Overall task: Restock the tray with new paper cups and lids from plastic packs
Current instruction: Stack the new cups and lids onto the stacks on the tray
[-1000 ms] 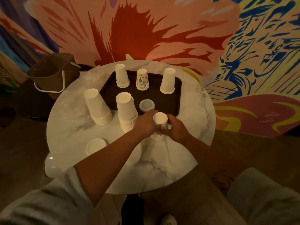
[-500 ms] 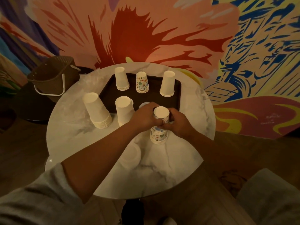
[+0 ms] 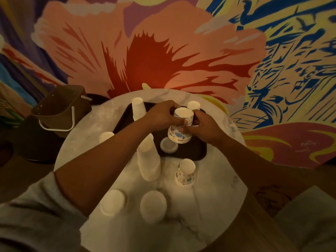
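Head view: a printed cup stack [image 3: 180, 132] is held just above the tray [image 3: 192, 153] — the left grip [image 3: 161, 115] is curled round its top cup and the right grip [image 3: 205, 126] is closed on its side.

Restocking is judged partly done. On the tray, a back-left white stack [image 3: 138, 110], a back-right white stack [image 3: 193, 105] and one lid [image 3: 169, 145] are already set.

On the tabletop [image 3: 209, 197] are counted a second printed stack [image 3: 185, 172], a small white stack [image 3: 106, 136] and two lid piles [image 3: 153, 206]. A tall white stack [image 3: 148, 159] is placed at the tray's near corner — whether on it or beside it cannot be told.
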